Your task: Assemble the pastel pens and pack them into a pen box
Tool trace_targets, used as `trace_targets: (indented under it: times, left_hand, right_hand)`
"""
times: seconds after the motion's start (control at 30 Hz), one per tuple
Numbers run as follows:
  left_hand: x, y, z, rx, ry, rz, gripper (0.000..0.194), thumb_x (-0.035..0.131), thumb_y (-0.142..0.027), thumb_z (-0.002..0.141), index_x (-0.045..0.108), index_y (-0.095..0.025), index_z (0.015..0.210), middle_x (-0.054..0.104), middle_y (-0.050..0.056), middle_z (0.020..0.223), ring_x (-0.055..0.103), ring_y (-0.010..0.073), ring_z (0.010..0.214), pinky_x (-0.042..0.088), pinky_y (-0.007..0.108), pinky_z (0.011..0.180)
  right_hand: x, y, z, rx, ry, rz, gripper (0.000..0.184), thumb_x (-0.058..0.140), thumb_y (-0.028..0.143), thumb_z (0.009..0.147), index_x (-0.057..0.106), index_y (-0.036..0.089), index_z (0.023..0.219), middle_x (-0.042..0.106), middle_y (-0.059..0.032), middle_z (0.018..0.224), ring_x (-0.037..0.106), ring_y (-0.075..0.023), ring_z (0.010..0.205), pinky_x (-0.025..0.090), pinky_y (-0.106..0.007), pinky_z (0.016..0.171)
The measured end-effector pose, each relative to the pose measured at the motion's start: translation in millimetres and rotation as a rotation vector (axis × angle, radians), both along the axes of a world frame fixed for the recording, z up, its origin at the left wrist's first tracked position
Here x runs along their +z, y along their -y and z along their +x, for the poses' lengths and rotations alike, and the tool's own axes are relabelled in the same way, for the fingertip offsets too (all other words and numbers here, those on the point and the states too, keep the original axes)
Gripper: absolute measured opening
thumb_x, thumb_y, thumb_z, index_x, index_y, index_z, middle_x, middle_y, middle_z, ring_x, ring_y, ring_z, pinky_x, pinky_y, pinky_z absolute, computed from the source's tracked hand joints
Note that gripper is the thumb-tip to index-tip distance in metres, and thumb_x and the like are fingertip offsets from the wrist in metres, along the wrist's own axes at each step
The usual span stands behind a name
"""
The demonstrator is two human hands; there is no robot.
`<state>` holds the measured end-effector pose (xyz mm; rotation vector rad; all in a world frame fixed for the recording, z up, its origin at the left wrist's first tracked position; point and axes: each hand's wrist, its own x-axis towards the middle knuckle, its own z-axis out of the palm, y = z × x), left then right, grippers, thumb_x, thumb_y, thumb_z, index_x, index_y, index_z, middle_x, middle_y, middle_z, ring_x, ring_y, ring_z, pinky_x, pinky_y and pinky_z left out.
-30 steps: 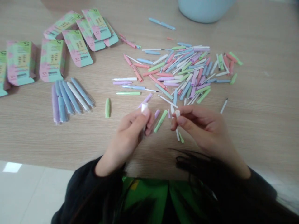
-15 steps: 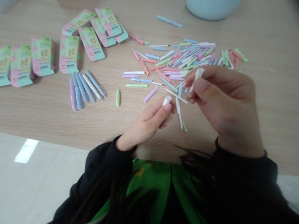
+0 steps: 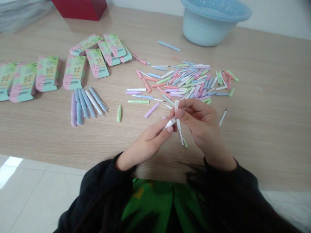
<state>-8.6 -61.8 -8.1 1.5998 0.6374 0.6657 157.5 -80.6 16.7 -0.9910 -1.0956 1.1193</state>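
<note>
My left hand (image 3: pixel 150 137) pinches a short white pen piece (image 3: pixel 169 123) between thumb and fingers. My right hand (image 3: pixel 200 121) pinches another white pen piece (image 3: pixel 176 104), held upright, its lower end meeting the left hand's piece. Both hands hover over the wooden table (image 3: pixel 267 129) just in front of a scattered pile of pastel pen parts (image 3: pixel 187 82). A thin white refill (image 3: pixel 180 134) lies on the table under my hands.
A row of finished pastel pens (image 3: pixel 85 103) lies at the left, with a green cap (image 3: pixel 119 113) beside it. Several printed pen boxes (image 3: pixel 73 71) lie further left. A pale blue basin (image 3: pixel 211 19) stands at the back, a red box (image 3: pixel 80 8) at the far left.
My right hand has come down and left from a raised position, bringing its white piece against the one in my left hand. The view has tilted up, showing more of the table's far side.
</note>
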Motion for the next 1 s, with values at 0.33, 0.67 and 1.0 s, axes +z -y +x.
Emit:
trace_targets:
  times: [0.33,0.67,1.0]
  left_hand:
    - [2.2,-1.9,-1.5,0.138,0.117,-0.012,0.029,0.049,-0.034,0.103,0.055,-0.019,0.080,0.050,-0.002,0.076,0.043,0.0140,0.072,0.037,0.028,0.072]
    - [-3.0,-7.1,2.8,0.321,0.448,-0.306,0.025,0.071,-0.043,0.092,0.063,-0.019,0.091,0.035,-0.009,0.058,0.025,0.0076,0.049,0.019,0.023,0.048]
    - [0.1,-7.8,0.5,0.318,0.427,-0.332,0.032,0.078,-0.044,0.086,0.062,-0.017,0.081,0.048,-0.005,0.060,0.041,0.0067,0.052,0.031,0.020,0.050]
  right_hand:
    - [-11.6,-1.5,-1.2,0.005,-0.057,0.013,0.015,0.079,0.033,0.084,0.070,0.024,0.092,0.074,0.0025,0.075,0.068,-0.0142,0.067,0.059,-0.030,0.065]
    - [-17.4,3.4,-8.0,0.049,0.052,0.005,0.003,0.073,0.027,0.089,0.073,0.024,0.091,0.076,0.0014,0.081,0.071,-0.0146,0.079,0.056,-0.029,0.076]
    - [-25.7,1.7,-14.5,0.204,0.062,0.006,0.005,0.071,0.020,0.089,0.069,0.023,0.090,0.076,0.0015,0.079,0.073,-0.0150,0.072,0.060,-0.031,0.070]
